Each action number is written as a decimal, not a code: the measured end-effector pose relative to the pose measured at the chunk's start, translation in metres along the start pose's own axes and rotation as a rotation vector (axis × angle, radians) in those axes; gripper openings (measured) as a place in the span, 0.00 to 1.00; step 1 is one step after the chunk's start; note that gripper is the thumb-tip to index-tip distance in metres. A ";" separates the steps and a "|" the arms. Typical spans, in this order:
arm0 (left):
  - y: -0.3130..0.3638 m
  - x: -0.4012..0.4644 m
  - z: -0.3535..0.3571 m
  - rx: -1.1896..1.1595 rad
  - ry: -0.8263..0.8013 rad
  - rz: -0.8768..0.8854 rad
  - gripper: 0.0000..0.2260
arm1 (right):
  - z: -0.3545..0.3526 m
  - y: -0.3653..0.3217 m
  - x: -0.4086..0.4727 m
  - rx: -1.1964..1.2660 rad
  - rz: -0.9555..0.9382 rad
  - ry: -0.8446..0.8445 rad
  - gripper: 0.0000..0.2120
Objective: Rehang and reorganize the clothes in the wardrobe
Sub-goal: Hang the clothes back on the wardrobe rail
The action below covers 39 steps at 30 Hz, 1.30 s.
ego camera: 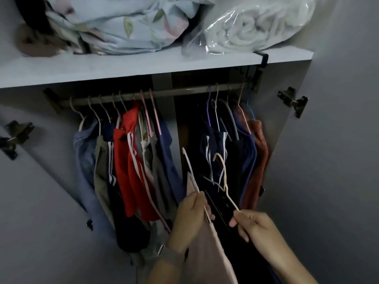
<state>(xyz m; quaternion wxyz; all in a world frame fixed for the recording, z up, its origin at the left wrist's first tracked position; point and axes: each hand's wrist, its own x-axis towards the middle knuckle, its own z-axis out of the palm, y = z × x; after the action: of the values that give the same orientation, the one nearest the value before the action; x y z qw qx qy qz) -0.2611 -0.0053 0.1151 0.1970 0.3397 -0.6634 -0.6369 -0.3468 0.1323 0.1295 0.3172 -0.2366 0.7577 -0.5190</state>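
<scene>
Left hand (189, 214) gripping pale pink hanger (192, 181) with pink cloth (207, 249) below; right hand (251, 224) pinching cream wire hanger (225, 181); no legible writing.

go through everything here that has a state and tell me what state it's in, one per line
Left hand: gripping a hanger with pink cloth.
Right hand: pinching the white hanger's end.
White hanger: off the rail, tilted.
Pink cloth: draped from the left hand.
Rail: clothes on both sides, gap in the middle.
Red jacket: hanging.
</scene>
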 end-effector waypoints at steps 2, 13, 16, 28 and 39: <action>0.018 0.019 -0.008 -0.088 0.013 -0.016 0.16 | -0.002 -0.011 0.018 0.022 -0.019 -0.022 0.19; 0.094 0.148 -0.065 -0.134 0.073 0.049 0.13 | 0.013 -0.100 0.110 0.156 -0.054 0.049 0.16; 0.104 0.181 -0.075 -0.042 0.054 0.061 0.13 | 0.026 -0.105 0.129 0.213 -0.045 0.116 0.15; 0.090 0.274 -0.103 -0.035 0.137 0.104 0.15 | 0.059 -0.097 0.163 0.274 -0.003 0.212 0.18; 0.055 0.313 -0.109 -0.076 0.236 -0.011 0.19 | 0.068 -0.102 0.205 0.187 -0.040 0.136 0.19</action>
<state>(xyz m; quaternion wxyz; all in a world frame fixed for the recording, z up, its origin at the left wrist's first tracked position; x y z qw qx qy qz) -0.4126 -0.3047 0.1271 0.2830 0.4082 -0.6090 -0.6184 -0.4351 -0.0871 0.1588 0.2756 -0.1853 0.7209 -0.6083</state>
